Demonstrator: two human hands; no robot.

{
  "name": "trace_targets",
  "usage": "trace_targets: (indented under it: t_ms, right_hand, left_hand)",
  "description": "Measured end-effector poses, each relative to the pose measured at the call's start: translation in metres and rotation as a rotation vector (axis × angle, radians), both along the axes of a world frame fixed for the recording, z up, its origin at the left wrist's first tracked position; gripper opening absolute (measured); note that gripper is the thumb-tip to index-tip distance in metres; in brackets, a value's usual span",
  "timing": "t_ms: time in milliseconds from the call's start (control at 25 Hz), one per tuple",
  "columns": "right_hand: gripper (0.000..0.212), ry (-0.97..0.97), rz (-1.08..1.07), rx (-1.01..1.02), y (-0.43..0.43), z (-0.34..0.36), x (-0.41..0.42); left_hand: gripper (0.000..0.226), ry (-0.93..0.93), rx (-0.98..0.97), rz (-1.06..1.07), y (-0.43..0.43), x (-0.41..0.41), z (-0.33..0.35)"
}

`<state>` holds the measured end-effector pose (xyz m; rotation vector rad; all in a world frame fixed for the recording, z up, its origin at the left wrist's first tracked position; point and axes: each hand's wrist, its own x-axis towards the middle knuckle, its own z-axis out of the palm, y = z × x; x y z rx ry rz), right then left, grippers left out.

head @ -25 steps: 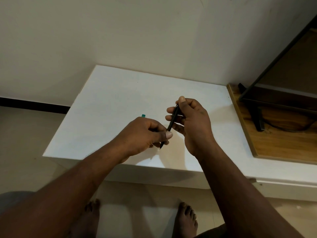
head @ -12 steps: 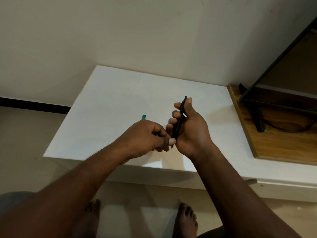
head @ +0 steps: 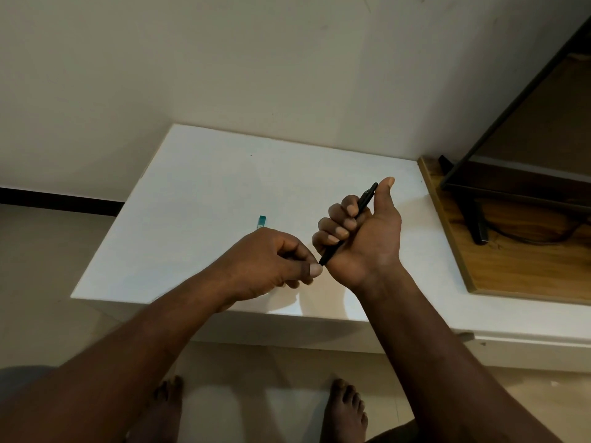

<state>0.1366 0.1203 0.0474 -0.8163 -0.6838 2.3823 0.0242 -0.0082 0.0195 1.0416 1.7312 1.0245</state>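
Note:
A thin black pen (head: 364, 201) is gripped in my right hand (head: 367, 238), fingers curled round its barrel and the thumb up beside its top end. The pen slants from upper right down to lower left. My left hand (head: 271, 263) is beside it, fingers curled, with thumb and fingertips at the pen's lower tip; whether they pinch the tip or a small part I cannot tell. Both hands hover over the white table (head: 198, 193). A small teal piece (head: 262, 220) lies on the table just behind my left hand.
A wooden board (head: 518, 270) lies on the table's right side and carries a black flat screen (head: 524, 123) on its stand with a cable. A pale wall rises behind. My bare feet (head: 345, 410) stand on the tiled floor by the near table edge.
My right hand turned palm-up and lifted the pen's top end toward the right, thumb now extended. My left hand stayed at the pen's lower tip.

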Motion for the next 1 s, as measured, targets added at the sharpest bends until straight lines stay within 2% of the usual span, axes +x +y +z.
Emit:
trace_targets:
  t_ms: [520,1000]
  right_hand:
    - [0.074,0.136,-0.003,-0.028,0.0022,0.0026,0.0044]
    - [0.067,0.203,-0.001,-0.044,0.0072,0.0028,0.0056]
  left_hand:
    - [0.012,0.010,0.049,0.009,0.0003,0.0036,0.0017]
    - [0.008,0.031,0.107,0.074,0.0003,0.0013,0.0020]
